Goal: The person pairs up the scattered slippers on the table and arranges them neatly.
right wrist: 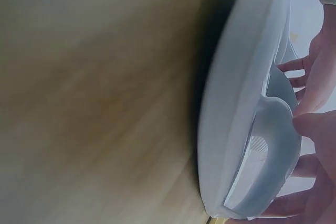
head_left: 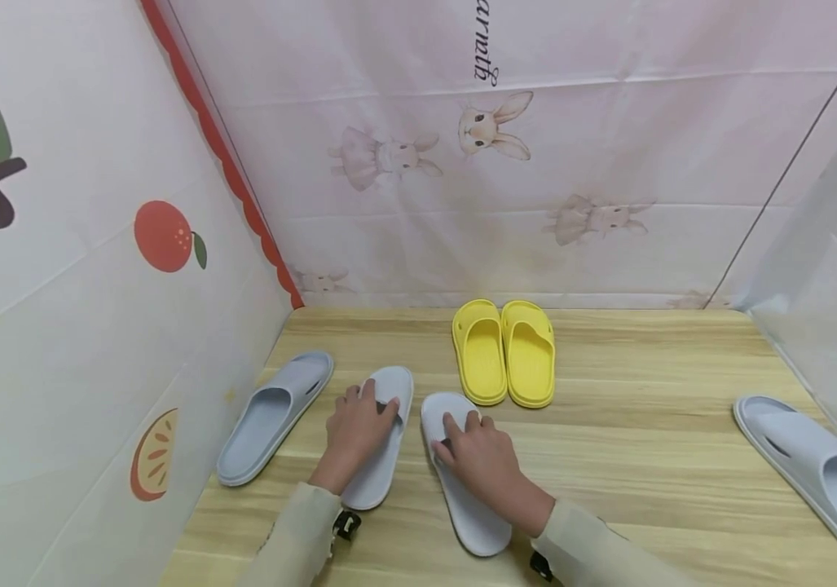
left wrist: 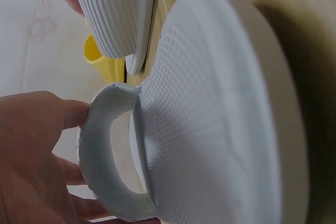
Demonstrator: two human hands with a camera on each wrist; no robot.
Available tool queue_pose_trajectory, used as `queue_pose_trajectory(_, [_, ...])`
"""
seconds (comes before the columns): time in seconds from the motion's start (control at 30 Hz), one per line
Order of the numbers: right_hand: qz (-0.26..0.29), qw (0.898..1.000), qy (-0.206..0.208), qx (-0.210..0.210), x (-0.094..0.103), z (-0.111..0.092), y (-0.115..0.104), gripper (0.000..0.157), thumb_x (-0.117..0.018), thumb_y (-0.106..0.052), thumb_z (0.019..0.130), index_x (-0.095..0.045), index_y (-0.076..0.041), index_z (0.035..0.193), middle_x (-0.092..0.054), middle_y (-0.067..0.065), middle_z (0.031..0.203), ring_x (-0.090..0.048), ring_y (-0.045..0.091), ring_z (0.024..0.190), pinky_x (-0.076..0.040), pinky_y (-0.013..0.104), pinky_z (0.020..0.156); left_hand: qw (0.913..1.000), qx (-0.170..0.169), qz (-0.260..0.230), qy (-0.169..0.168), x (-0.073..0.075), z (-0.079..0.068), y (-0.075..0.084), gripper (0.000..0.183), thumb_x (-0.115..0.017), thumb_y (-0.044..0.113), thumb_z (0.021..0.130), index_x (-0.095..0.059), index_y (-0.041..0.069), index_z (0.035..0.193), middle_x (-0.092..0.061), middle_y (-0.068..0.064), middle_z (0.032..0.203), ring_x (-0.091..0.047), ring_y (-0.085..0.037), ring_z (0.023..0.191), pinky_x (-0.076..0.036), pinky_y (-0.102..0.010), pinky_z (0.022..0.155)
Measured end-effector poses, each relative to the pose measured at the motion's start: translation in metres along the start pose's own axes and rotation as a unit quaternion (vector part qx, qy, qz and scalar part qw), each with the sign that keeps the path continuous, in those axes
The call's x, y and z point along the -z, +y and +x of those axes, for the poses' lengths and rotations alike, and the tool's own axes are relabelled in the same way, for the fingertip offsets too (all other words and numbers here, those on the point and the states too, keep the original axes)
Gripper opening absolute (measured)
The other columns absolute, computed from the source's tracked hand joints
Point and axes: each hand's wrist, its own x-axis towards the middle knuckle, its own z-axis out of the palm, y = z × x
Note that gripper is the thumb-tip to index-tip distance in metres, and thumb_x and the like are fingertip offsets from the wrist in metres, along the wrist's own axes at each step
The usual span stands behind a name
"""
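Note:
My left hand (head_left: 359,428) holds the strap of a pale grey-white slipper (head_left: 376,481) from above. In the left wrist view, its thumb and fingers lie around the strap (left wrist: 97,145), and the dimpled footbed faces the camera. My right hand (head_left: 486,461) grips the strap of a matching slipper (head_left: 473,522) to the right. The right wrist view shows the thumb on one side of that strap (right wrist: 278,156) and the fingers along the other. Both slippers lie on the wooden floor, side by side with a gap, heels toward me.
A yellow slipper pair (head_left: 482,363) stands together by the back wall. One blue-grey slipper (head_left: 260,424) lies along the left wall, and another grey slipper (head_left: 821,473) near the right wall. Printed sheets (head_left: 572,147) enclose the wood-grain floor (head_left: 638,424) on three sides.

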Motion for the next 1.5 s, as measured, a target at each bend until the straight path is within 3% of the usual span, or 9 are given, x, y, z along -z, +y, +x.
queue_pose_trajectory(0.53, [0.017, 0.999, -0.03, -0.025, -0.006, 0.026, -0.014, 0.052, -0.059, -0.055, 0.097, -0.07, -0.012, 0.125, -0.065, 0.018, 0.084, -0.059, 0.028, 0.067, -0.046, 0.038, 0.044, 0.9998, 0.014, -0.015, 0.003, 0.002, 0.009, -0.009, 0.073, -0.05, 0.058, 0.098, -0.043, 0.006, 0.15, -0.047, -0.027, 0.145, -0.047, -0.047, 0.129, -0.045, -0.067, 0.094])
queue_pose_trajectory(0.87, [0.009, 0.999, 0.006, -0.033, -0.01, 0.042, -0.019, 0.049, -0.063, -0.053, 0.095, -0.073, -0.01, 0.117, -0.066, 0.018, 0.075, -0.063, 0.032, 0.066, -0.05, 0.041, 0.048, 0.9997, 0.021, -0.007, -0.002, 0.005, 0.023, -0.014, 0.075, -0.049, 0.059, 0.098, -0.042, 0.006, 0.151, -0.046, -0.028, 0.145, -0.048, -0.047, 0.129, -0.047, -0.065, 0.093])
queue_pose_trajectory(1.2, [0.014, 0.998, -0.03, -0.061, -0.011, 0.064, -0.023, 0.049, -0.062, -0.051, 0.096, -0.073, -0.008, 0.117, -0.066, 0.018, 0.074, -0.065, 0.033, 0.072, -0.053, 0.042, 0.057, 0.9996, 0.027, -0.011, -0.005, 0.005, 0.031, -0.012, 0.077, -0.047, 0.061, 0.098, -0.04, 0.006, 0.152, -0.046, -0.028, 0.147, -0.047, -0.048, 0.129, -0.046, -0.065, 0.094])
queue_pose_trajectory(1.5, [0.022, 0.995, -0.054, -0.076, -0.016, 0.087, -0.024, 0.046, -0.061, -0.05, 0.097, -0.072, -0.006, 0.107, -0.066, 0.016, 0.076, -0.065, 0.03, 0.072, -0.052, 0.041, 0.059, 0.999, 0.042, -0.012, -0.004, 0.003, 0.038, -0.011, 0.077, -0.048, 0.06, 0.098, -0.04, 0.005, 0.151, -0.047, -0.028, 0.144, -0.048, -0.049, 0.127, -0.046, -0.065, 0.094])
